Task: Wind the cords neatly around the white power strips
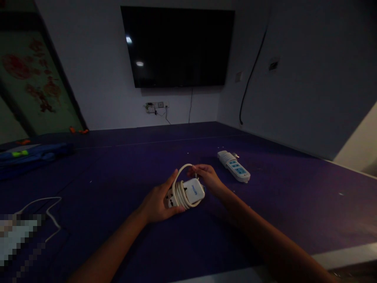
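Observation:
A white power strip (194, 190) with blue lettering is held tilted above the purple surface. Its pale cord (179, 194) is wound round the body in several turns. My left hand (157, 200) grips the wound end, with the thumb along the near side and the fingers behind. One loop of cord arches up over the strip to my right hand (204, 175), whose fingertips pinch it at the far side. The cord's end is hidden by those fingers. To the right lies a second white power strip (235, 166) with blue socket faces, its cord wrapped round one end.
The purple surface (118, 173) stretches to the wall. A blue cloth (44, 152) lies at the far left, a thin white cable (53, 216) at the near left beside a blurred patch. A television (179, 47) hangs above wall sockets (157, 106); a black cable (250, 80) runs down the right wall.

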`<action>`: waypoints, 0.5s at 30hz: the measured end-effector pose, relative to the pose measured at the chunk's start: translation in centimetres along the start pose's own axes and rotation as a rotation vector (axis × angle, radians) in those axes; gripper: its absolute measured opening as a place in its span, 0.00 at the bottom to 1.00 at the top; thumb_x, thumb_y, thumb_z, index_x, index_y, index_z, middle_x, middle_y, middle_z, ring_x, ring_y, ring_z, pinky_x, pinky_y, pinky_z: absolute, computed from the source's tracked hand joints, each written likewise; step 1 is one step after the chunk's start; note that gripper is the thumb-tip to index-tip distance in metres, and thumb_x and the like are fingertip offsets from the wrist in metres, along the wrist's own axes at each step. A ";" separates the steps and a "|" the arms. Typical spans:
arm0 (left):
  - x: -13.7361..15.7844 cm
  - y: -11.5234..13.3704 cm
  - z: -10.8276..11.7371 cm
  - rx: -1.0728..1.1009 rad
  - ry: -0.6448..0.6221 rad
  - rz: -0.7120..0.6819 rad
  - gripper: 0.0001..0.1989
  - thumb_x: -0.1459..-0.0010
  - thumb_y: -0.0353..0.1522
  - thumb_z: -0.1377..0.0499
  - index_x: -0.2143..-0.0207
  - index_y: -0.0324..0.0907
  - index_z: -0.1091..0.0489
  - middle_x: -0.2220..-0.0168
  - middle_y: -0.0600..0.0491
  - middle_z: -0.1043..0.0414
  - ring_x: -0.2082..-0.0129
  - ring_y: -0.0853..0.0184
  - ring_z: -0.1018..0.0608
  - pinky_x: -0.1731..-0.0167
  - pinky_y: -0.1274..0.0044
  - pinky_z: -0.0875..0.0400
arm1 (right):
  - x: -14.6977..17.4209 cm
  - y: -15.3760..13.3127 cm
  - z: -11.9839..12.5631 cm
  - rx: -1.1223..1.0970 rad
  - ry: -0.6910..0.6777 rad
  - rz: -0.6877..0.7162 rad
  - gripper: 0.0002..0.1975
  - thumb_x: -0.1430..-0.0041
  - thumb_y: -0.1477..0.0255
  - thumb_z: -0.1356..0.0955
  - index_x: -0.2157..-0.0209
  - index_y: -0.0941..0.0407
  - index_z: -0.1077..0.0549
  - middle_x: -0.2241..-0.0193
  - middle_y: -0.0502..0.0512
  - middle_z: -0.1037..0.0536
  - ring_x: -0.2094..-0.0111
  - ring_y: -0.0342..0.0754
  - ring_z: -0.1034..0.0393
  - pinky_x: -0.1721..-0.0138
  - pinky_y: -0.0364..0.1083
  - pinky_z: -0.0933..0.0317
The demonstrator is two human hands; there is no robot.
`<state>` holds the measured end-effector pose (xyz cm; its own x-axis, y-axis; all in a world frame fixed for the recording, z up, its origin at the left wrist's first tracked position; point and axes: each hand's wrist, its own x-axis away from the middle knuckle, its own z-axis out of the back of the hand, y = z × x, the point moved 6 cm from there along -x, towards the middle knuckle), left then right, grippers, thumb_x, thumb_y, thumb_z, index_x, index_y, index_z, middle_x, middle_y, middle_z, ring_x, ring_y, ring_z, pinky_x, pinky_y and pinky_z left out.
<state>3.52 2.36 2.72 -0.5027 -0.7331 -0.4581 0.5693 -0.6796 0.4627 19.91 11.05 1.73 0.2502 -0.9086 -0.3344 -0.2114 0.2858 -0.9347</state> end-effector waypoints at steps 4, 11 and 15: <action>0.1 1.7 -0.9 -0.028 -0.078 -0.112 0.52 0.54 0.45 0.38 0.36 0.49 0.69 0.50 0.46 0.31 0.56 0.57 0.25 0.58 0.66 0.30 | -0.4 0.1 0.1 0.034 0.017 -0.030 0.21 0.57 0.54 0.30 0.78 0.60 0.26 0.85 0.48 0.30 0.83 0.39 0.40 0.80 0.40 0.48; 0.7 4.6 1.1 -0.098 0.132 -0.256 0.51 0.53 0.46 0.38 0.36 0.48 0.67 0.50 0.44 0.31 0.55 0.57 0.25 0.57 0.66 0.29 | -0.3 0.1 -0.4 0.163 -0.024 -0.039 0.24 0.57 0.51 0.31 0.77 0.60 0.27 0.87 0.43 0.39 0.85 0.37 0.49 0.83 0.40 0.55; 1.0 4.6 2.1 -0.165 0.267 -0.310 0.49 0.52 0.45 0.39 0.36 0.47 0.65 0.49 0.43 0.32 0.55 0.56 0.25 0.58 0.66 0.28 | -0.4 0.1 -0.6 0.250 -0.024 0.002 0.21 0.55 0.53 0.32 0.76 0.60 0.27 0.84 0.46 0.36 0.82 0.39 0.44 0.81 0.40 0.51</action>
<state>4.34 -1.58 5.97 -0.4929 -0.4473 -0.7463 0.5249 -0.8369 0.1550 19.27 11.22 1.83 0.2730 -0.9013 -0.3363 0.0278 0.3569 -0.9337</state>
